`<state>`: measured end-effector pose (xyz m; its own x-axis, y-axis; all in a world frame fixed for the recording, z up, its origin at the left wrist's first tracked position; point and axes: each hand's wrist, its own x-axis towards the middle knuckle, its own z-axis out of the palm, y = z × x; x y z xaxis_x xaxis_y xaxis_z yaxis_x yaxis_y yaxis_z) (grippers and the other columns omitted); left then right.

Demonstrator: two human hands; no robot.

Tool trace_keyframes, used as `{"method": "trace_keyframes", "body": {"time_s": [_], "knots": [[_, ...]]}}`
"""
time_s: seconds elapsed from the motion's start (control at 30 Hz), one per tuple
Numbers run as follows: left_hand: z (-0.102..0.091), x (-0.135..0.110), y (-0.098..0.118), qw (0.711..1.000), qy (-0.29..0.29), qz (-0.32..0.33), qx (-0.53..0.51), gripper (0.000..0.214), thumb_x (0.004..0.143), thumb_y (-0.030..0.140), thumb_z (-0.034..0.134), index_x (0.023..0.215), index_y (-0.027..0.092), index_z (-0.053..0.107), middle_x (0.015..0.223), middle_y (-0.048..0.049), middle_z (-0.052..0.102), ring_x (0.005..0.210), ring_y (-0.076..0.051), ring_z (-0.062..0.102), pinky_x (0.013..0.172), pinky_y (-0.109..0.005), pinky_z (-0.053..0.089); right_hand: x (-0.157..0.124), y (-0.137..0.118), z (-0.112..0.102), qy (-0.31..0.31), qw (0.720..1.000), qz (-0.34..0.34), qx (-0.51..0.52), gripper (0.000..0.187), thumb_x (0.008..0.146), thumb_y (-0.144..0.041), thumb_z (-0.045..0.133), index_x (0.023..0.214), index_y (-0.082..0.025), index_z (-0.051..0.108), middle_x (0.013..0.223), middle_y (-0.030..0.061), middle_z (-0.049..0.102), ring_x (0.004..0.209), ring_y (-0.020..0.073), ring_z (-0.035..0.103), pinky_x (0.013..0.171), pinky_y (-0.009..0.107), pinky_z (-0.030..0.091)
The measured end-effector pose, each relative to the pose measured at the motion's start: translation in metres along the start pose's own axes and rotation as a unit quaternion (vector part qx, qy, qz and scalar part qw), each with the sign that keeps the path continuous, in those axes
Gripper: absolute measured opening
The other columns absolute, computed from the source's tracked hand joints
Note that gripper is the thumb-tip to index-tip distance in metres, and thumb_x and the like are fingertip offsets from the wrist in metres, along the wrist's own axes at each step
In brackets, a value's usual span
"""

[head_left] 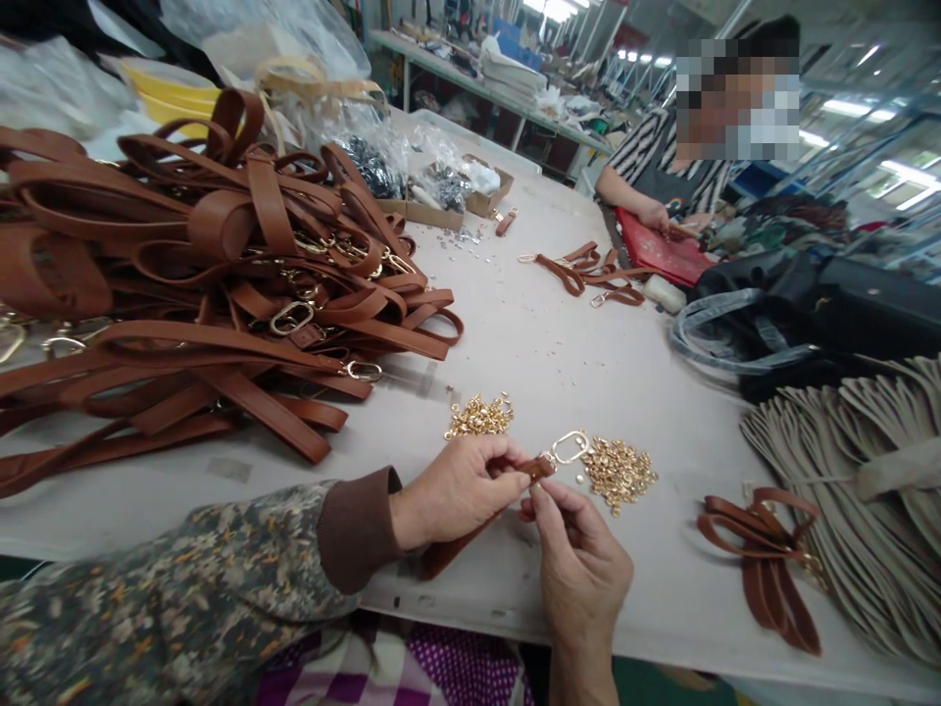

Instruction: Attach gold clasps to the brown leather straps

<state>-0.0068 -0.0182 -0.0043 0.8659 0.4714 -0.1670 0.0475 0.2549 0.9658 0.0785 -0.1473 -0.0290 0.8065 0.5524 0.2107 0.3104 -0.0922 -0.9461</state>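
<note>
My left hand [463, 490] is closed around the end of a brown leather strap [542, 469], thumb on top. The rest of that strap runs down under the hand toward the table edge. An oval gold ring [569, 461] is fixed to the held end and points away from me. My right hand [584, 554] pinches thumb and forefinger together right at the strap's end; whatever is between the fingertips is too small to make out. Beyond the hands lie two piles of small gold metal pieces, one pile [481, 417] on the left and another pile [621, 473] on the right.
A big heap of brown straps [242, 235] covers the table's left side. On the right are a small strap bundle [771, 559], grey-beige cords [845, 490] and black bags [830, 304]. Across the table a person [662, 167] handles a red item [662, 245]. Small boxes [433, 214] stand behind.
</note>
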Motion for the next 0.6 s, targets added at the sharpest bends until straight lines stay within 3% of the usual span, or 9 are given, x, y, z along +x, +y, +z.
{"method": "trace_keyframes", "body": {"time_s": [0.1,0.33,0.47,0.6], "knots": [[0.0,0.0,0.0,0.999,0.008,0.031,0.04,0.016,0.08,0.014,0.058,0.089,0.01,0.071,0.08,-0.0037,0.068,0.071,-0.011,0.058,0.067,-0.022,0.044,-0.001,0.009,-0.004,-0.017,0.997,-0.052,-0.053,0.014,0.084,-0.029,0.07,0.096,-0.021,0.073,0.082,0.0013,0.072,0.068,0.013,0.067,0.067,0.024,0.056],[-0.001,0.0,-0.005,0.99,0.0,0.08,0.119,0.018,0.083,0.014,0.054,0.088,0.012,0.072,0.075,-0.0008,0.065,0.066,-0.011,0.053,0.061,-0.022,0.039,0.003,0.011,-0.008,-0.034,0.983,-0.147,-0.103,0.014,0.086,-0.021,0.066,0.099,-0.024,0.071,0.093,0.0016,0.072,0.082,0.0138,0.067,0.076,0.026,0.053],[-0.001,-0.002,-0.005,0.978,0.004,0.125,0.169,0.019,0.082,0.009,0.054,0.086,0.013,0.072,0.075,-0.0005,0.064,0.069,-0.011,0.054,0.063,-0.022,0.04,0.001,0.009,-0.003,-0.009,0.993,-0.091,-0.081,0.015,0.085,-0.028,0.067,0.097,-0.02,0.07,0.093,0.0046,0.073,0.083,0.0168,0.068,0.077,0.03,0.055],[-0.002,-0.003,-0.005,0.965,0.021,0.169,0.202,0.019,0.082,0.007,0.056,0.089,0.013,0.073,0.077,-0.0012,0.066,0.073,-0.012,0.057,0.068,-0.023,0.042,-0.002,0.007,0.008,0.033,0.999,0.015,0.032,0.019,0.08,-0.032,0.073,0.088,-0.017,0.064,0.079,0.0021,0.07,0.07,0.0149,0.067,0.064,0.026,0.056]]}}
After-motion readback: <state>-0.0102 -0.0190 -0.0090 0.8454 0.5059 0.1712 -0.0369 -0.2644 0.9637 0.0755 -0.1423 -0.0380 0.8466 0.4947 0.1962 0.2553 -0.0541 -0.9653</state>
